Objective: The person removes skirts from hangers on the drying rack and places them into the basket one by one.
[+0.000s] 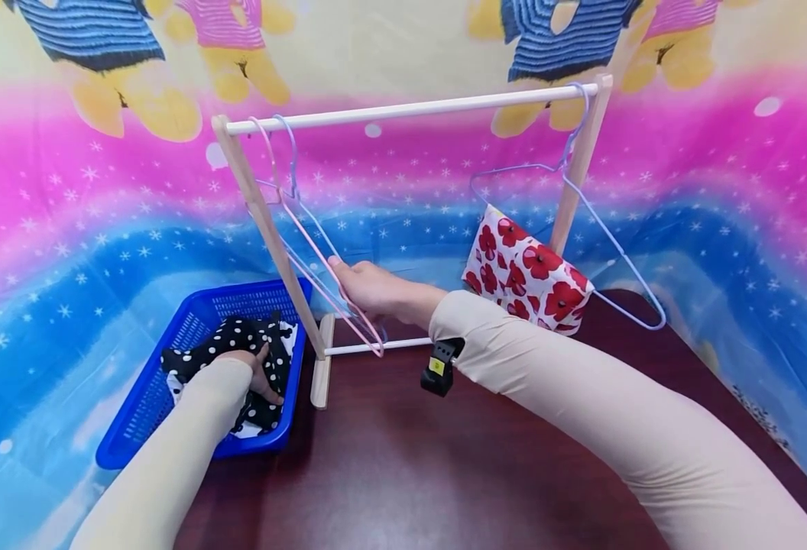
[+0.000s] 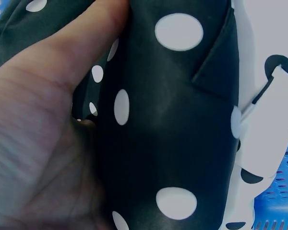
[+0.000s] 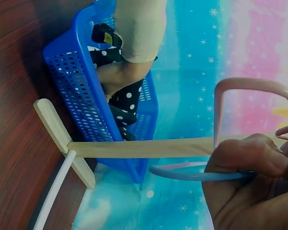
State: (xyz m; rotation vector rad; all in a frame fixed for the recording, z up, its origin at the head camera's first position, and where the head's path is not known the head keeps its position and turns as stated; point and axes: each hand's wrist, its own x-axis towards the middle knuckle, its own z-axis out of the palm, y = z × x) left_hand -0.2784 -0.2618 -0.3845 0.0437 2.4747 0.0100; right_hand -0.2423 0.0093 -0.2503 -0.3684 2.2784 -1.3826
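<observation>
From the head view, the left hand (image 1: pixel 255 373) reaches into a blue basket (image 1: pixel 118 454), resting on a black cloth with white dots (image 1: pixel 214 341); its visible digits stand apart. The right hand (image 1: pixel 376 292) is at two hangers hooked side by side at the left end of a rack (image 1: pixel 410 111), a pink hanger (image 1: pixel 379 351) and a blue hanger (image 1: pixel 294 168). Only this view takes in the rack's far end, where a lilac hanger (image 1: pixel 622 251) carries a white cloth with red flowers (image 1: pixel 513 263).

The left wrist view is filled by the dotted cloth, a fold of it bulging against the palm. One digit lies straight along it; the others are hidden, so I cannot tell whether they pinch. Beside the fold, white fabric with dark spots (image 2: pixel 273 139) shows far more fully than from above.

The right wrist view gives the grip the head view mostly hides: thumb and fingers curl round the blue wire, while the pink wire passes behind the hand; whether that is held too I cannot tell. It also shows the basket's slotted side wall and a black device (image 3: pixel 105 36) at the left wrist.
</observation>
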